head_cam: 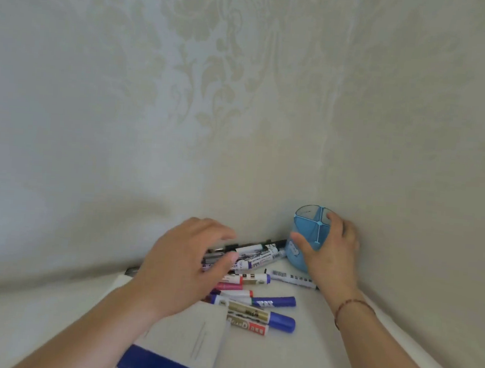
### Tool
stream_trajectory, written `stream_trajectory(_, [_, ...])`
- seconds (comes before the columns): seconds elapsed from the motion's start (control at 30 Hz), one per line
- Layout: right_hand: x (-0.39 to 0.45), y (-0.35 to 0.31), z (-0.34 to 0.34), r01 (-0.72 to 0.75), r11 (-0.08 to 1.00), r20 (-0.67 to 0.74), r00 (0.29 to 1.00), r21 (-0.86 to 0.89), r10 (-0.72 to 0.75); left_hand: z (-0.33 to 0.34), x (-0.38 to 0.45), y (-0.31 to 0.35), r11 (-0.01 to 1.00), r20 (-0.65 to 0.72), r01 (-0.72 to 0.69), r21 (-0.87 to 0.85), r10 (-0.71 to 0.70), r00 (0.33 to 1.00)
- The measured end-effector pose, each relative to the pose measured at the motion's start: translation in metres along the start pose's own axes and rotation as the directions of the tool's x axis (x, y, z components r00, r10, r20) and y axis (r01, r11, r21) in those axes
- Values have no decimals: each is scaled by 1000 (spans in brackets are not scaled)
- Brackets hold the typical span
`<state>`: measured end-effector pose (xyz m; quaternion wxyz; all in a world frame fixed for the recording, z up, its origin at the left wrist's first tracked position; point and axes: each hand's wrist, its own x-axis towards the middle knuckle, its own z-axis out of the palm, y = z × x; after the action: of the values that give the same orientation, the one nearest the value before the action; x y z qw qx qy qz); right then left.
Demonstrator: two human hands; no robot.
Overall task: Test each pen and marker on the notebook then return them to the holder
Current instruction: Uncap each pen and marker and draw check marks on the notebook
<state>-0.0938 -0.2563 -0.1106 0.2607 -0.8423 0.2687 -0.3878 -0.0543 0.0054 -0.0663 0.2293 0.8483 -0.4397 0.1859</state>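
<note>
Your two hands work at a heap of pens and markers and a blue holder on a pale desk against a patterned wall.

At the left, near the bottom edge, the grey-and-blue covered notebook (182,347) lies flat on the pale desk (303,360), partly under your left forearm. Your left hand (185,263) reaches over the loose heap of white-barrelled pens and markers (252,289), its grip curled onto the far ones by the wall, thumb pressing a white marker. A large blue-capped marker (271,319) lies nearest you, beside the notebook. To the right, your right hand (329,248), a red thread bracelet (350,305) on its wrist, has its grip clamped round the translucent blue round holder (307,226), which is tilted and shows its dividers.
</note>
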Motion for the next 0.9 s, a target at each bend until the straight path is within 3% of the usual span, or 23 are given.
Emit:
stream_trajectory(0.13, [-5,-6,-8,-8,1000,-61,998,-28,6,-1,-66,-21,973,156,68,222,-104,982])
stream_trajectory(0.27, [-10,-9,-19,12,985,-83,996,-170,-26,7,-106,-31,960,321,77,271,-165,933])
stream_trajectory(0.33, [-10,-5,-22,-18,987,-74,997,-162,6,6,-115,-30,955,372,90,282,-195,907])
stream_trajectory(0.4, [-10,1,-21,-52,996,-74,996,-72,47,1,-120,-27,963,468,90,252,-203,860])
stream_trajectory(0.47, [-11,4,-20,-47,999,-50,998,-16,46,4,-128,-27,979,470,74,191,-158,869])
stream_trajectory(0.63, [-19,2,-24,13,985,37,999,-169,-7,-15,-133,-15,988,517,148,-41,-106,849])
stream_trajectory(0.7, [-36,-4,-30,101,970,-12,994,-221,-106,-17,-136,-13,971,530,206,-119,-113,841])
stream_trajectory(0.77, [-65,-13,-36,266,955,97,962,-130,-255,-20,-135,-4,944,549,269,-190,-126,827])
stream_trajectory(0.9, [-127,-21,-41,630,769,293,760,-110,-580,-15,-135,15,904,495,239,-355,-35,868])
